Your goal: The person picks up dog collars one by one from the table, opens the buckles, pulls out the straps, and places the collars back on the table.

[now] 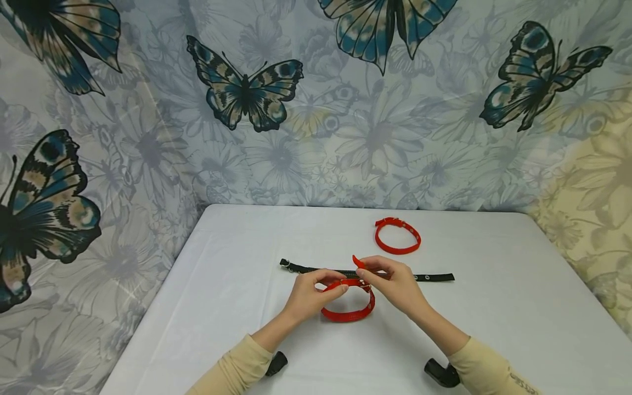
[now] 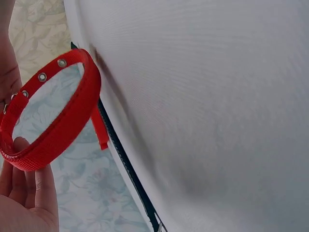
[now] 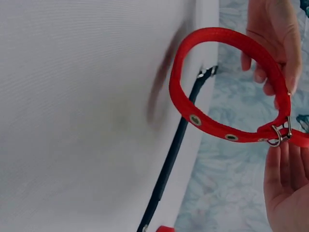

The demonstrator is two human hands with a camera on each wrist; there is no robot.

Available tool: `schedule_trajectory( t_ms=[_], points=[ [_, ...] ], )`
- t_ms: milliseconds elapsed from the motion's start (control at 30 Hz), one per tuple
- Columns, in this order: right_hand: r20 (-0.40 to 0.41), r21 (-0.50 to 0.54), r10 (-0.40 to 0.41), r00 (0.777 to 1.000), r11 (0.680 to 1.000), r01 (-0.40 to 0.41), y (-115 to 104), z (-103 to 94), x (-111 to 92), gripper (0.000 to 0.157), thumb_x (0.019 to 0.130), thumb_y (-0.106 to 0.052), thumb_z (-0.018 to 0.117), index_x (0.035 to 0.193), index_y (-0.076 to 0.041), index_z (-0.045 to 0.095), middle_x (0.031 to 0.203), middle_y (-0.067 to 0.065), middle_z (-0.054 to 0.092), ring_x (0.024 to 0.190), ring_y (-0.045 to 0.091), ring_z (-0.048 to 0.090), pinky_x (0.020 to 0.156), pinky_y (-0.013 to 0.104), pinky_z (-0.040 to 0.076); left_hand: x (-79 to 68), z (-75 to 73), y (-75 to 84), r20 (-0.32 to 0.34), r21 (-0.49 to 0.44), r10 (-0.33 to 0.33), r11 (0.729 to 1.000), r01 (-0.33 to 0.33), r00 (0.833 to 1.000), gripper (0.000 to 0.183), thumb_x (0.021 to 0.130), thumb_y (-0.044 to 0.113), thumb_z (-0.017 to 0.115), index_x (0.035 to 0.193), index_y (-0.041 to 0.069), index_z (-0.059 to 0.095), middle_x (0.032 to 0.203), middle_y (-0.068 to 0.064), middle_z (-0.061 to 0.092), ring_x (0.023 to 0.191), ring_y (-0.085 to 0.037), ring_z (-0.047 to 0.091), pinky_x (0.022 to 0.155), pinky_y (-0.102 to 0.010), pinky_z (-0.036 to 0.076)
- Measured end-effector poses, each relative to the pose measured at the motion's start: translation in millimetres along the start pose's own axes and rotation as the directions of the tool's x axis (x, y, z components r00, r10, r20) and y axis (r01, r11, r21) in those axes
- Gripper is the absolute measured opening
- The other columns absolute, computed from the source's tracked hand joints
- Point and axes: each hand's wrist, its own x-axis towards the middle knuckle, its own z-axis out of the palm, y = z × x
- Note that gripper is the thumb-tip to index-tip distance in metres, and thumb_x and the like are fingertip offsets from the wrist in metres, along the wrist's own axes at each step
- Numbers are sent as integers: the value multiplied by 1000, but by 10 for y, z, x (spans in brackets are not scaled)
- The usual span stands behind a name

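Note:
Between both hands, a red collar with metal eyelets hangs in a loop a little above the table; its shadow shows in both wrist views. My left hand pinches the band just left of the buckle. On the other side, my right hand pinches the strap by its free end, which sticks up past the fingers. The right wrist view shows the metal buckle and a ring with the strap passing through. Behind the hands lies a black collar, stretched out straight and partly hidden by them.
Farther back on the white table, a second red collar lies fastened in a loop. Black curved pieces are at both sleeves near the front. Butterfly-patterned cloth rises behind the table.

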Motion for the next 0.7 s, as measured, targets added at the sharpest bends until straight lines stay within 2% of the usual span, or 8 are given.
schedule_trajectory(
  t_ms=[67,167,333,533,700],
  points=[
    [-13,-7,50,999,999,-50,-10,-6,12,29,89,-33,73,111,-15,71,97,-3,71,87,15,67,79,29,55,-3,-2,2,-3,3,2,1000,-2,1000,20,86,28,76,105,22,75,91,12,71,85,-10,63,73,-33,54],
    [5,52,137,991,989,-137,-19,-6,29,35,89,-35,72,114,-11,70,101,3,71,91,18,68,81,30,56,-3,-4,-6,-4,2,1,1000,-1,1000,21,86,27,76,107,23,75,91,13,71,83,-10,63,71,-33,54],
    [52,198,260,964,944,-265,-1,-8,61,44,92,-31,70,121,1,64,110,12,69,97,21,67,85,36,55,3,1,-48,-9,8,5,1000,-5,1000,18,87,23,74,106,21,77,91,13,72,83,-9,63,71,-32,53],
    [86,293,329,940,894,-340,54,-3,109,47,95,-30,65,127,5,59,112,14,69,97,23,65,89,46,52,26,7,-96,-9,49,20,999,-19,1000,16,89,22,73,103,20,78,93,12,72,85,-7,63,73,-31,54],
    [101,342,376,921,856,-387,82,18,125,51,95,-30,65,129,6,56,112,13,69,99,23,65,90,46,51,55,15,-103,-9,93,40,995,-39,999,12,89,22,73,99,19,79,93,10,72,86,-5,64,73,-25,55]
  ],
)
